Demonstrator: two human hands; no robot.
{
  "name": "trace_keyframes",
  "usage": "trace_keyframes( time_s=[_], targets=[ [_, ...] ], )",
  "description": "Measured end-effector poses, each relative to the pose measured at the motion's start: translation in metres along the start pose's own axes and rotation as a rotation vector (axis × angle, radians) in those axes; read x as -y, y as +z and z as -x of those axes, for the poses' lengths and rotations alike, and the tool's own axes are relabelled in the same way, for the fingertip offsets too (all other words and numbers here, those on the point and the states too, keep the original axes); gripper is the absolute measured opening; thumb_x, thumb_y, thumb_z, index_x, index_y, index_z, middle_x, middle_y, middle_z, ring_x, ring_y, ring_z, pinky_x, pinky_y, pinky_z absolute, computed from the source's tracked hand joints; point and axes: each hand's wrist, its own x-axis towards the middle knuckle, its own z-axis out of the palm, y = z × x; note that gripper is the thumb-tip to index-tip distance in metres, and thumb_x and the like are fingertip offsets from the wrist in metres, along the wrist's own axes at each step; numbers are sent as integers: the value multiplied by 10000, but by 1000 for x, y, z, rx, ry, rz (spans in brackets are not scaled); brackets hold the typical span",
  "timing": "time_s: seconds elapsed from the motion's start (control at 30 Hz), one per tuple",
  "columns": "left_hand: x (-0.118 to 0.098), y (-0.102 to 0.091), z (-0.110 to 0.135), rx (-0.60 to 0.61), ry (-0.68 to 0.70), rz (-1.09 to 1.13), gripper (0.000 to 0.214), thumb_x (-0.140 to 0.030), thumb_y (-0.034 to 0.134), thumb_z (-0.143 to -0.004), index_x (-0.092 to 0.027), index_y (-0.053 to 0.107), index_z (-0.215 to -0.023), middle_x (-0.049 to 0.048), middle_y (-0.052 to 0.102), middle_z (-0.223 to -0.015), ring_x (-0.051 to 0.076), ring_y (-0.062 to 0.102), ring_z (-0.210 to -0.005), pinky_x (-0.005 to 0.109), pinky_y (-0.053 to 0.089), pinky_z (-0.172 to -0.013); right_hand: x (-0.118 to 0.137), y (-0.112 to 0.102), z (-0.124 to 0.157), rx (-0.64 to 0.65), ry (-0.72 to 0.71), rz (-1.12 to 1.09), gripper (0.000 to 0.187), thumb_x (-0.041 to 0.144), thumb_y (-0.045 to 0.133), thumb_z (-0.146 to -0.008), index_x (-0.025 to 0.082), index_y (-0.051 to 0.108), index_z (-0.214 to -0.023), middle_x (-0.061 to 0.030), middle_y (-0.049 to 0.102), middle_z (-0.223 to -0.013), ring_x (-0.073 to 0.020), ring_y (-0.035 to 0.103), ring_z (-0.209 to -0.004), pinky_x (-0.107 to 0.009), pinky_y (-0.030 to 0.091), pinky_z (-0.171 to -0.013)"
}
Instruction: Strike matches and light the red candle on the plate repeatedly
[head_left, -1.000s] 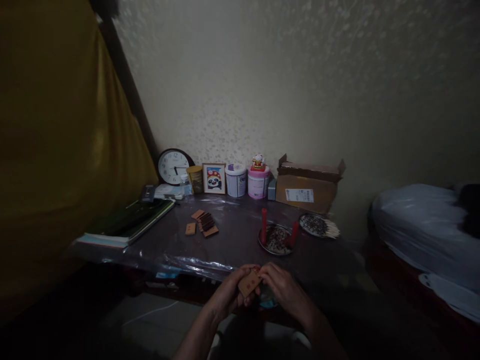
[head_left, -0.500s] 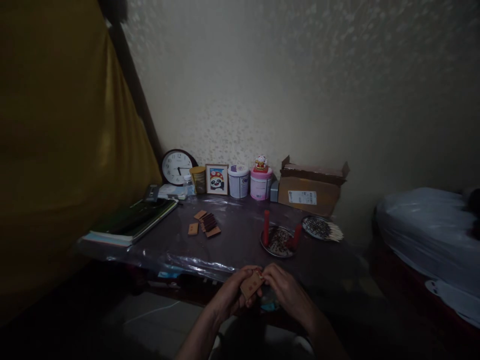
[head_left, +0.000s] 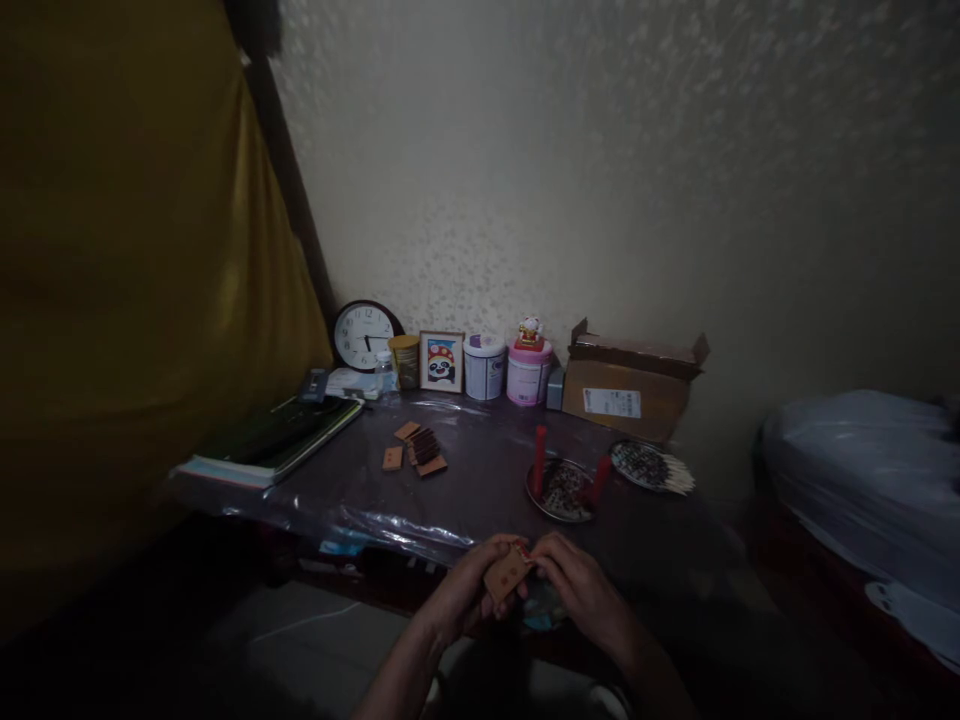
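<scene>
A small tan matchbox [head_left: 507,575] with dark marks on its face lies tilted in my left hand [head_left: 466,588], whose fingers are closed around it. Small red bits, which look like match heads, show at the box's upper end. There my right hand [head_left: 574,582] is closed in a pinch, its fingertips against that end; what is between them is too small to make out. Both hands are just in front of the table's near edge. More tan matchboxes [head_left: 425,446] lie in a loose pile on the table, some with dark brown sides showing.
A metal plate [head_left: 543,509] holds two red candles, one upright [head_left: 539,460], one leaning [head_left: 600,482]. Another plate [head_left: 628,474] carries burnt matches [head_left: 678,475]. Behind stand a clock [head_left: 365,336], framed picture [head_left: 442,362], tubs [head_left: 484,368] and a cardboard box [head_left: 622,390]. Books [head_left: 277,440] lie left.
The camera has turned slightly, so the table's things appear a little further right and lower. Both hands stay together at the matchbox, with its face turned slightly and the red bits more visible.
</scene>
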Motion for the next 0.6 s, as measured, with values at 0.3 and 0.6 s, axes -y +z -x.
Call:
trace_keyframes(
  time_s=[0.3,0.6],
  targets=[
    [-1,-4,0,26,18,-19,403,-425,477,-798,-154,517,-1093,43,646,-601,89,493,-374,163,306,-353,-3,-3,0,-6,-41,-28,193,177,406,-911,220,588,-868,-10,583,-836,-141,569,-799,-248,440,-744],
    [-2,-6,-2,15,36,-5,409,-439,491,-797,-167,504,-1102,34,642,-598,90,503,-382,152,325,-345,-9,-9,0,-70,-9,-48,184,209,446,-895,222,627,-920,-32,611,-874,-157,589,-841,-264,456,-751]
  ],
)
